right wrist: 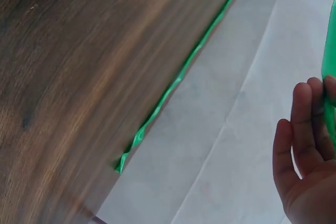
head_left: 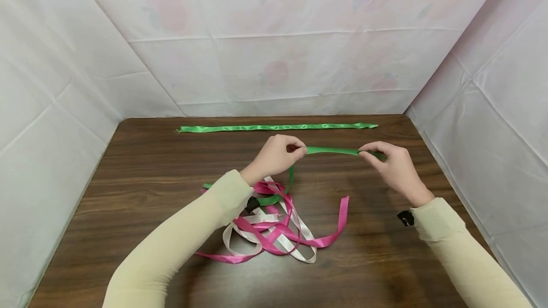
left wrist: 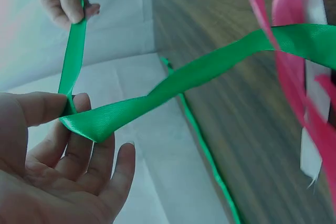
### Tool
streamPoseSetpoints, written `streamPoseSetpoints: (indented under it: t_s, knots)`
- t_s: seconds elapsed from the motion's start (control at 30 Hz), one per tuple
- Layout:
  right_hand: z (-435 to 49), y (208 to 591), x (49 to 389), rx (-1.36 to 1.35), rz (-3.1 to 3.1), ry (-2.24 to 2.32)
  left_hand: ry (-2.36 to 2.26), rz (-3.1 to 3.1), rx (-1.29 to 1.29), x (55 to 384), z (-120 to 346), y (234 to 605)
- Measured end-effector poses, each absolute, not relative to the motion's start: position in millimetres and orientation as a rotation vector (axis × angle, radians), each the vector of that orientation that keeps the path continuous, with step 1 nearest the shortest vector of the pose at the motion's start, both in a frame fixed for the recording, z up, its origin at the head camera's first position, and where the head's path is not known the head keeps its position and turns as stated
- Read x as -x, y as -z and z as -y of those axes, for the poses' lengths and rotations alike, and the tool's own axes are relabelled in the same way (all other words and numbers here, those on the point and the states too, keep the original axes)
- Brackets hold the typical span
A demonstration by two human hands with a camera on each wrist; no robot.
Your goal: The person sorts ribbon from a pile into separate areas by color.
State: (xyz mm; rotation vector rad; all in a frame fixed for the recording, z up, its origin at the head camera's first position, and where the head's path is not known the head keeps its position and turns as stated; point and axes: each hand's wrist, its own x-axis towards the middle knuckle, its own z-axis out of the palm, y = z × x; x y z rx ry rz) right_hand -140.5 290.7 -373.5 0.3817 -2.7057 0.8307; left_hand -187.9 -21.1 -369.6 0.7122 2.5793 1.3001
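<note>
A green satin ribbon [head_left: 332,150] is stretched between both hands above the table. My left hand [head_left: 280,153] pinches it between thumb and index finger; in the left wrist view the other fingers spread loosely below. From there the green ribbon [left wrist: 210,69] trails down to the tangled pile. At the right, my right hand [head_left: 396,165] pinches the ribbon near one end, a short piece showing behind its fingers. Another green ribbon [head_left: 274,127] lies straight along the table's far edge. Under the left forearm are pink ribbons [head_left: 325,239] and white ribbons [head_left: 306,232] in a loose tangle.
The dark wood-grain table [head_left: 141,175] is bounded by a pale patterned cloth backdrop [head_left: 295,61] behind and white cloth walls at the left and right. One pink ribbon end sticks up from the pile toward the right. The left sleeve passes over part of the tangle.
</note>
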Motion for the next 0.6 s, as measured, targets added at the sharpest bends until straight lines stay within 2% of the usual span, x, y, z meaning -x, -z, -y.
streamPoseSetpoints:
  t_s: [0.6]
  knots:
    - [-307,351,135,-0.239,2.64,-0.965,-1.396,-2.539,-0.682,182,40,341]
